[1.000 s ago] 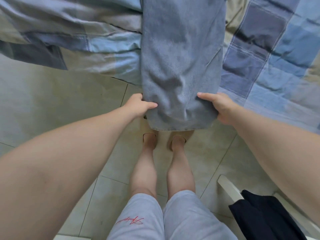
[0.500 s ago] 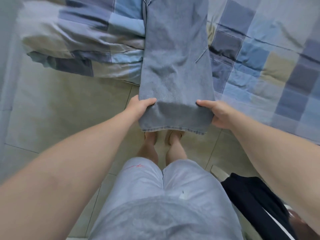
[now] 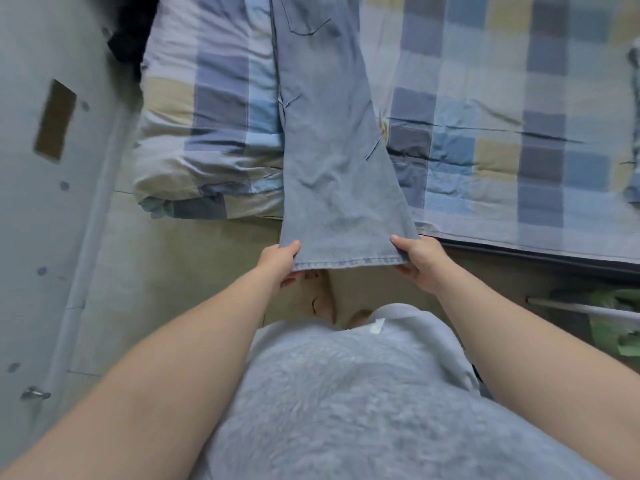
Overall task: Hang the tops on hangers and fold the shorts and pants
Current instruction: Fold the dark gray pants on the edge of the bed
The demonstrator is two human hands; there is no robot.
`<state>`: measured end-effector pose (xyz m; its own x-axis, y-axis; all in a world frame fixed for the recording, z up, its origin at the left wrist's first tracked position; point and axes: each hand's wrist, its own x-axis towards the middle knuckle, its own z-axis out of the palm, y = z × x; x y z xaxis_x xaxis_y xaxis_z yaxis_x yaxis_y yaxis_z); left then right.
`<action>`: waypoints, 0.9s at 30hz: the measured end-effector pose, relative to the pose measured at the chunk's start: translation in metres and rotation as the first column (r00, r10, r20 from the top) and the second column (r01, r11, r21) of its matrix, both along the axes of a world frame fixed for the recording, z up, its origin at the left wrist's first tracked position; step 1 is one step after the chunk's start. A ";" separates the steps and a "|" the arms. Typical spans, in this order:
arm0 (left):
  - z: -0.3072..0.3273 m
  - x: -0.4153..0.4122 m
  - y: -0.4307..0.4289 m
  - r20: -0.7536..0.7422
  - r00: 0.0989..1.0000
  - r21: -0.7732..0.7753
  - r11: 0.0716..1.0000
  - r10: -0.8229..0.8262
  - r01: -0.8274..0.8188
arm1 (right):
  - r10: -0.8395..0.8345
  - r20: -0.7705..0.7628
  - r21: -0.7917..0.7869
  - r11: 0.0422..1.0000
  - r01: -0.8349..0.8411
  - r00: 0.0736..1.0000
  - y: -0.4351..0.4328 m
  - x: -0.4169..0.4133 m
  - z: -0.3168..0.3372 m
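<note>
Between left hand [image 3: 278,263], right hand [image 3: 419,264]: jeans [image 3: 329,140].

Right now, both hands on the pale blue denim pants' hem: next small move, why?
Probably fold the hem toward the pocket end: left hand and right hand pinch its corners; the pale blue denim pants stretch straight over the checked quilt.

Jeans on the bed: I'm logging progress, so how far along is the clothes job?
Done: the jeans look doubled lengthwise, lying along the bed. In hand: the left hand and right hand grip the hem corners, off the bed's edge. Left: folding them up; a dark cloth at the bed's far corner may also need sorting.
</note>
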<state>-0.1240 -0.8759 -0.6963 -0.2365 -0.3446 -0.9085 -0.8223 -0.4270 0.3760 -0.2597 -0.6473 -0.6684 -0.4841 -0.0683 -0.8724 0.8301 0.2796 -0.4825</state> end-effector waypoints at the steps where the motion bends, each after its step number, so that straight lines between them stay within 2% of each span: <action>1: 0.005 0.003 -0.003 0.019 0.999 0.022 0.999 0.038 -0.039 | -0.012 -0.004 -0.014 1.000 0.012 1.000 -0.001 0.008 0.004; 4: 0.018 0.017 -0.008 0.036 0.993 0.024 0.993 0.114 -0.114 | -0.026 -0.018 -0.062 0.998 0.025 1.000 -0.004 0.031 0.014; 13: 0.043 0.117 0.017 0.033 0.988 -0.044 0.988 0.153 -0.151 | 0.017 -0.017 -0.107 0.994 -0.019 1.000 0.023 0.132 0.033; 21: 0.042 0.225 0.046 0.123 0.990 -0.060 0.996 0.066 -0.059 | 0.041 0.090 -0.132 0.991 -0.029 0.995 0.062 0.239 0.024; 27: 0.041 0.252 0.046 0.139 0.989 -0.052 0.998 0.047 -0.040 | 0.088 0.122 -0.116 0.990 -0.074 0.989 0.067 0.263 0.026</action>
<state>0.1283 -0.8297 -0.6548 -0.0918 -0.3965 -0.9134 -0.8496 -0.4472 0.2795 0.0030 -0.5799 -0.6419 -0.3593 -0.2028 -0.9109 0.8630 0.2993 -0.4071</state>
